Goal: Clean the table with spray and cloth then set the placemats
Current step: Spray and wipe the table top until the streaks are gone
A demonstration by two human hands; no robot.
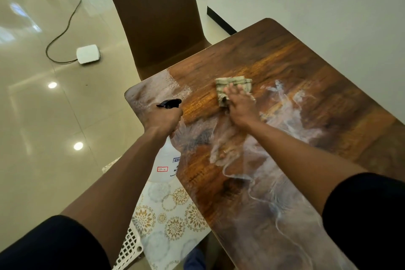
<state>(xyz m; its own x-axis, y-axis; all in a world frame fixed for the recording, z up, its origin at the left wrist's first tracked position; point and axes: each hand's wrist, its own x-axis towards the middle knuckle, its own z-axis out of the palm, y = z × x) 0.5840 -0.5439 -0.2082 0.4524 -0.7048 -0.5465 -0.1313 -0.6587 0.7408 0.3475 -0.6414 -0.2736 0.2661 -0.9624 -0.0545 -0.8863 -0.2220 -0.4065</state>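
Streaked wet foam covered the wooden counter [285,55]; the right hand [240,105] pressed flat on the cloth [233,84] mid-counter to wipe, while the left hand [163,119] gripped the spray bottle [166,160] clear of its left edge.

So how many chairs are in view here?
1: a brown chair tucked against the table's far-left edge, beyond the left hand. Others may sit outside the frame.

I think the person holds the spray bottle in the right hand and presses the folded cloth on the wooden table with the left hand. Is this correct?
Not quite: the hands are swapped. In the head view, the left hand holds the spray bottle at the table edge, and the right hand presses the folded cloth on the wooden top. The rest is right.
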